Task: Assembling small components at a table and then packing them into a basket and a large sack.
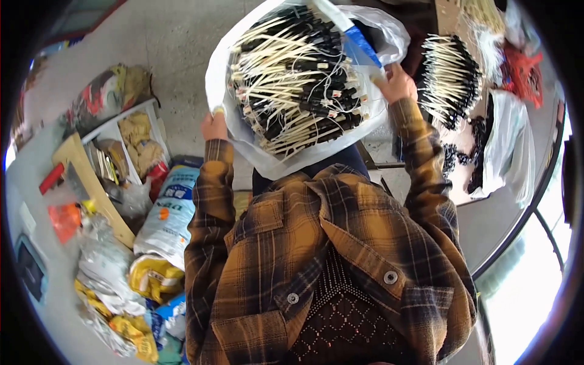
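In front of me is a large white plastic sack [217, 67], its mouth spread wide. It is full of bundled cable pieces [298, 85] with cream-coloured wires and black sleeve-like parts. My left hand [214, 126] is closed on the sack's left rim. On the right side, my right hand [396, 84] grips the rim beside a blue printed strip [363, 45]. Thin white strands lie among the bundles. The sack's underside and the lower bundles are hidden.
To the right, a table [467, 210] bears more cream-and-black cable pieces [449, 79], black small parts [479, 155], a white plastic bag [508, 143] and a red bag [524, 73]. On the left stand an open box [159, 125], a white-blue sack [167, 213] and crumpled bags [112, 261].
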